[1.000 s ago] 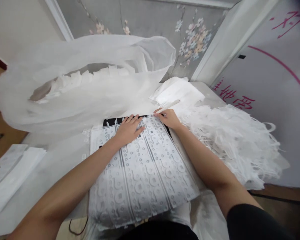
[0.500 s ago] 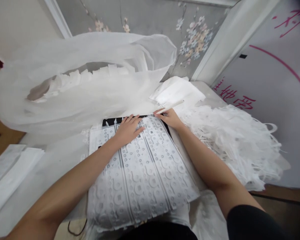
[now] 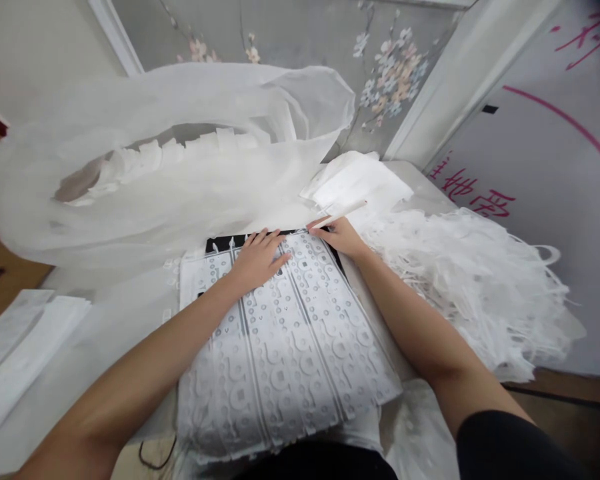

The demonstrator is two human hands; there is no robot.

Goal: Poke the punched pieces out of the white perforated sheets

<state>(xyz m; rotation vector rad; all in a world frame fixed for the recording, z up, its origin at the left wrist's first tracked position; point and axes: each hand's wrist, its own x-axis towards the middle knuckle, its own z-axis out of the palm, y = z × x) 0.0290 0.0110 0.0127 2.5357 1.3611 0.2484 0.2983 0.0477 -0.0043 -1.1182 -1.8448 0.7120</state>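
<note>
A stack of white flexible sheets (image 3: 285, 347), patterned with embossed rings and curved cut shapes, lies in front of me, with a dark board (image 3: 220, 245) showing along its far edge. My left hand (image 3: 261, 257) rests flat on the upper part of the sheets, fingers apart and holding nothing. At the far right corner of the sheets, my right hand (image 3: 339, 235) is closed around a slim white pen-like tool (image 3: 341, 212). Its rear end points up to the right. The tool's tip is hard to make out near the sheet's edge.
Behind the sheets stands a large open translucent bag (image 3: 190, 180) with white pieces inside. To the right is a heap of white stripped scraps (image 3: 480, 287). Folded white sheets (image 3: 357, 180) sit at the back, and flat white strips (image 3: 35, 353) lie at the left.
The view has shifted very slightly. Both hands and the tool stay in nearly the same places on the sheets.
</note>
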